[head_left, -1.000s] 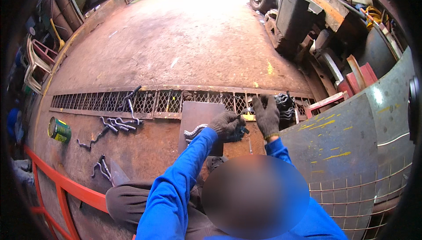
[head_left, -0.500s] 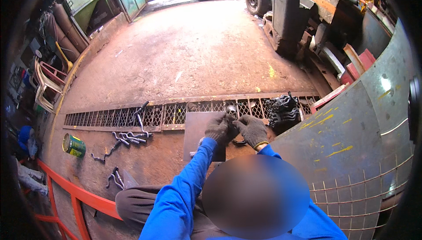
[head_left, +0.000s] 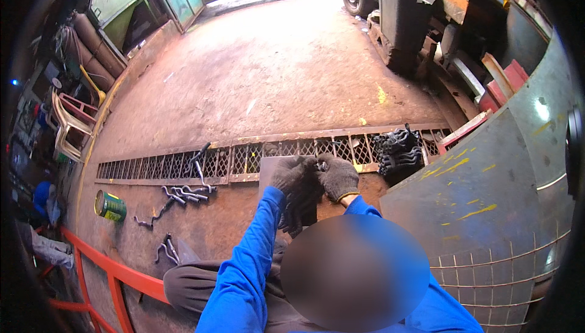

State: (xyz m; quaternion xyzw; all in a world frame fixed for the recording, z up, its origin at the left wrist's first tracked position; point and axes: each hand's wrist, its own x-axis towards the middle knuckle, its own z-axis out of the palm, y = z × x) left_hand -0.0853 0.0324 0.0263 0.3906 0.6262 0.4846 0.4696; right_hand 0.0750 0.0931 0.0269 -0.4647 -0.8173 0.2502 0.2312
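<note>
While left hand [head_left: 291,177] and right hand [head_left: 338,179] crowd one plate [head_left: 265,171], I can't tell whether either pinches anything.

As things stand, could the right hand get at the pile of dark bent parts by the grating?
Probably yes: the pile of dark bent parts lies ahead and to the right of the right hand, with nothing visible standing between them.

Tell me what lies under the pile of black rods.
The grate shows left and right of the pile, and brown floor near its lower edge. What lies directly beneath is covered and cannot be seen.
</note>
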